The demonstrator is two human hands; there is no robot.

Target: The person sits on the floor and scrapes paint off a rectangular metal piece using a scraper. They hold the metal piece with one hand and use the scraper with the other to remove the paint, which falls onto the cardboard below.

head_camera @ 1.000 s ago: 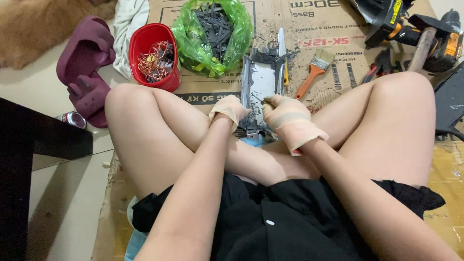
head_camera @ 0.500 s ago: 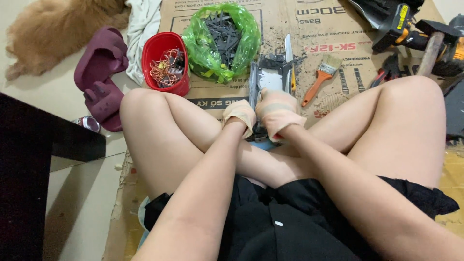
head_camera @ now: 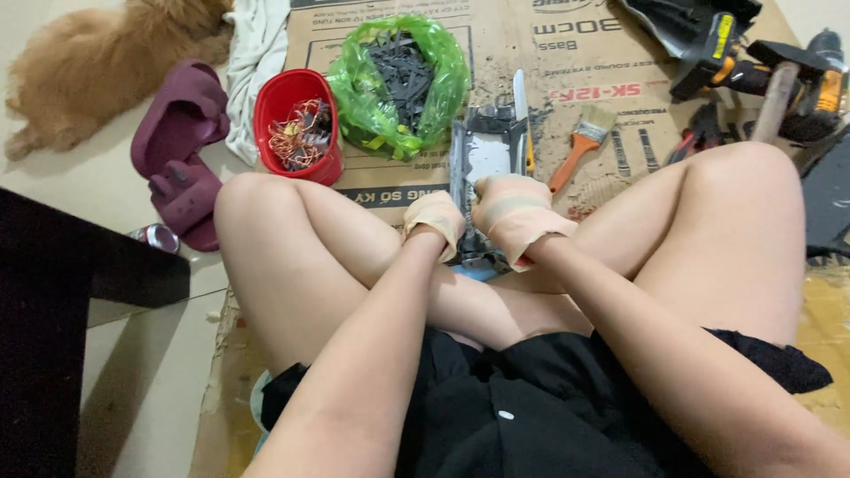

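Gloved hands at a flat grey metal-and-plastic device panel (head_camera: 485,168) on cardboard.

Seen from the head camera, both forearms reach forward between crossed bare legs, wrists close together. The left hand (head_camera: 436,221), in a thin beige glove, curls loosely at the panel's near left edge; whether its fingers actually grip cannot be told. The right hand (head_camera: 512,214), gloved alike, is bent down over the panel's near end with fingers folded onto it, pressing or holding it. The panel lies lengthwise on the printed brown cardboard sheet (head_camera: 567,53), just before the shins. Beside it rest an orange-handled paintbrush (head_camera: 583,142), a green plastic bag of dark scraps (head_camera: 400,84) and a red plastic tub of copper wire (head_camera: 299,133). Two maroon rubber slippers (head_camera: 181,150) lie well left.
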